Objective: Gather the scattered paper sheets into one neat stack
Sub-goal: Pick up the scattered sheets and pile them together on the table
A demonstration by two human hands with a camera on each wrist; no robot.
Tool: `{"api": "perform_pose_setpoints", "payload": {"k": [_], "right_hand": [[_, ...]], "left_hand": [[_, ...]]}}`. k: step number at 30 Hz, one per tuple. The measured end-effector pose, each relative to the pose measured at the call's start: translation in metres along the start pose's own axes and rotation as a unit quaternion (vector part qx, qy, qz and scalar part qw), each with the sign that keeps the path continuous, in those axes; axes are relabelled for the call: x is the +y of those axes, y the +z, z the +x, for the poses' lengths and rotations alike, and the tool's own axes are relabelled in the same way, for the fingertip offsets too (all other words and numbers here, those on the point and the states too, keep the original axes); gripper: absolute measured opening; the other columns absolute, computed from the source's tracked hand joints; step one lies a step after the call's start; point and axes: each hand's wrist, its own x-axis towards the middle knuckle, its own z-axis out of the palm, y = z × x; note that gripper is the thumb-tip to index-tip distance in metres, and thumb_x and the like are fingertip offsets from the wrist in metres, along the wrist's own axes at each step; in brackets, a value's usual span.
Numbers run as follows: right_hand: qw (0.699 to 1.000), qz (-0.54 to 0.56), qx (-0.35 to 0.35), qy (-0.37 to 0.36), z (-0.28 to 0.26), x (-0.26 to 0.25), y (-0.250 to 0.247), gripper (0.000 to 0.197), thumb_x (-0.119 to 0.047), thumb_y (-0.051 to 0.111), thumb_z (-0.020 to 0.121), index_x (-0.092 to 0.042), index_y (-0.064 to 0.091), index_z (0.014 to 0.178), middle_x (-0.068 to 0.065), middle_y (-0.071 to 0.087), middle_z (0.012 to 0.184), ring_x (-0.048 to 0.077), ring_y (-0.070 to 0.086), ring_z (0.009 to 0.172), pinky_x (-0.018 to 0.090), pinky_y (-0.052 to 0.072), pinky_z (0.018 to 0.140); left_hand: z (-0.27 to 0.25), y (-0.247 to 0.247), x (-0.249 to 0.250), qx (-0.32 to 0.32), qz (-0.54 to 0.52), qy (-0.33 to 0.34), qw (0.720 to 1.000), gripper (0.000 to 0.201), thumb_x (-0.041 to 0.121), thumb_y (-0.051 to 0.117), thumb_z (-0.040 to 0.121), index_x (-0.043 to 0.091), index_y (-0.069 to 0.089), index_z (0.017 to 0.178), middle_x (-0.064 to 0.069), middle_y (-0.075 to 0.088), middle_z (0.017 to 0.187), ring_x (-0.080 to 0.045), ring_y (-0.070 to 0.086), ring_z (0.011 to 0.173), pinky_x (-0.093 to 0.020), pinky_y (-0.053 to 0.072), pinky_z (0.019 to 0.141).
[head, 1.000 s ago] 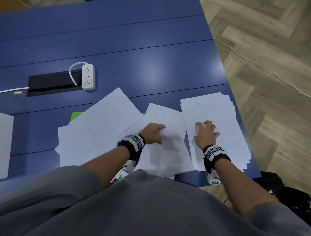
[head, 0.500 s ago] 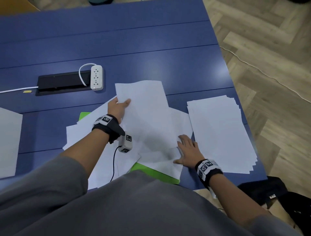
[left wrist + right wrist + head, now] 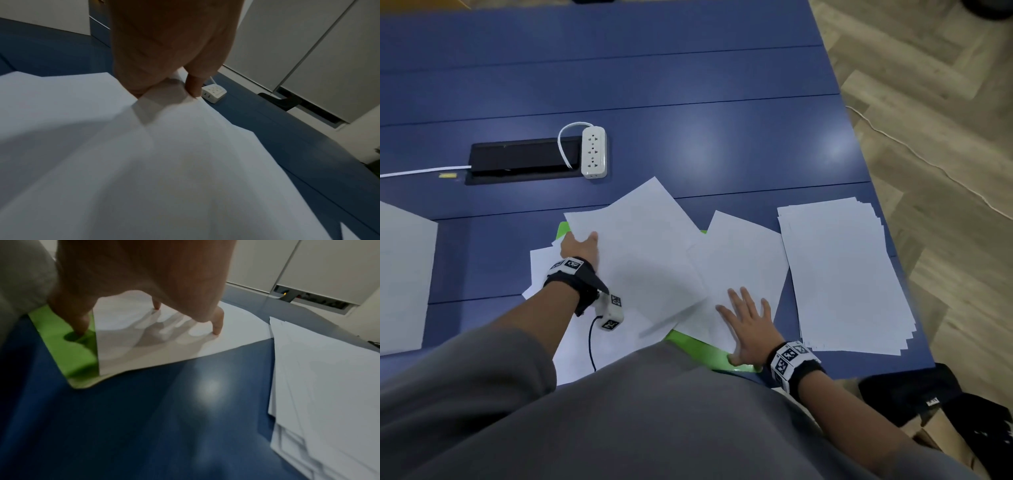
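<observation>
White paper sheets lie scattered on a blue table (image 3: 688, 85). My left hand (image 3: 580, 245) pinches the far left corner of a raised white sheet (image 3: 640, 260) (image 3: 185, 162), thumb on top, fingers hidden beneath. My right hand (image 3: 748, 318) (image 3: 154, 288) lies flat with spread fingers on another loose sheet (image 3: 743, 270) (image 3: 164, 340); its thumb touches a green folder (image 3: 705, 349) (image 3: 61, 350) under the papers. A rough stack of sheets (image 3: 842, 274) (image 3: 329, 386) lies to the right, near the table's edge. More sheets (image 3: 571, 346) lie under my left forearm.
A white power strip (image 3: 594, 152) (image 3: 213, 94) and a black cable slot (image 3: 524, 159) sit further back. Another white sheet (image 3: 404, 277) lies at the far left. A black bag (image 3: 928, 394) rests on the wooden floor past the table's right corner.
My left hand has carried its sheet down and rightward, now tilted over the pile. My right hand has stayed pressing the loose sheet by the green folder.
</observation>
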Motion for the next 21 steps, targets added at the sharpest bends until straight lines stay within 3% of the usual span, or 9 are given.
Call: {"api": "perform_pose_setpoints", "payload": {"k": [2,6,9,12,14,16,19,21], "right_hand": [[1.000,-0.003,-0.001,0.003,-0.001,-0.003,0.000,0.104,-0.054,0.069,0.037,-0.022,0.044,0.133,0.019,0.034,0.150,0.044,0.033,0.137,0.070,0.038,0.089],[1.000,-0.010,-0.005,0.022,-0.003,-0.009,-0.004,0.084,-0.027,0.083,0.034,-0.017,0.054,0.112,0.021,0.049,0.138,0.046,0.048,0.125,0.063,0.047,0.081],[0.999,-0.014,0.043,0.017,-0.003,-0.004,-0.011,0.059,-0.039,0.088,0.045,-0.014,0.065,0.094,0.016,0.065,0.114,0.041,0.062,0.107,0.056,0.052,0.076],[0.989,0.002,0.135,0.054,0.001,0.003,-0.027,0.031,-0.043,0.073,0.066,-0.015,0.070,0.079,0.006,0.069,0.085,0.029,0.067,0.080,0.044,0.049,0.071],[0.971,0.070,0.195,0.116,0.007,0.008,-0.041,0.014,-0.026,0.070,0.075,-0.014,0.069,0.083,0.005,0.066,0.076,0.028,0.066,0.070,0.036,0.041,0.067],[0.934,0.180,0.238,0.194,0.012,0.012,-0.060,0.013,-0.012,0.061,0.084,-0.011,0.067,0.096,0.010,0.067,0.079,0.031,0.065,0.072,0.035,0.041,0.065],[0.869,0.293,0.291,0.273,0.017,0.017,-0.094,0.020,-0.013,0.047,0.095,-0.011,0.060,0.110,0.016,0.063,0.079,0.035,0.062,0.076,0.035,0.043,0.064],[0.839,0.318,0.348,0.272,0.022,0.018,-0.113,0.023,-0.012,0.044,0.097,-0.009,0.058,0.115,0.020,0.065,0.084,0.038,0.061,0.078,0.036,0.042,0.066]], "left_hand": [[0.001,-0.008,-0.009,-0.002,0.020,-0.014,1.000,0.067,0.038,0.059,0.088,0.011,0.035,0.145,-0.011,0.045,0.144,-0.033,0.046,0.129,-0.044,0.036,0.110],[0.002,-0.017,-0.021,-0.011,0.047,-0.009,0.999,0.070,0.036,0.057,0.091,0.008,0.028,0.148,-0.011,0.033,0.152,-0.031,0.035,0.138,-0.042,0.030,0.113],[0.005,-0.019,-0.029,-0.019,0.047,0.005,0.999,0.070,0.034,0.058,0.091,0.006,0.028,0.148,-0.013,0.034,0.152,-0.031,0.033,0.139,-0.042,0.029,0.113],[0.002,-0.020,-0.033,-0.027,0.055,0.029,0.998,0.070,0.032,0.058,0.092,0.005,0.026,0.148,-0.014,0.032,0.152,-0.030,0.030,0.141,-0.039,0.026,0.113],[0.001,-0.020,-0.035,-0.038,0.059,0.039,0.997,0.070,0.032,0.058,0.093,0.005,0.025,0.149,-0.015,0.030,0.153,-0.030,0.028,0.142,-0.038,0.025,0.113],[-0.001,-0.020,-0.036,-0.054,0.058,0.046,0.996,0.073,0.034,0.060,0.092,0.005,0.024,0.149,-0.014,0.028,0.154,-0.029,0.027,0.142,-0.037,0.024,0.113],[0.001,-0.018,-0.036,-0.103,0.032,0.050,0.993,0.079,0.029,0.067,0.088,0.005,0.022,0.149,-0.013,0.028,0.154,-0.027,0.029,0.141,-0.037,0.027,0.113],[-0.003,-0.017,-0.034,-0.136,0.016,0.061,0.989,0.081,0.017,0.071,0.084,0.004,0.023,0.148,-0.014,0.029,0.153,-0.026,0.031,0.140,-0.036,0.030,0.110]]}}
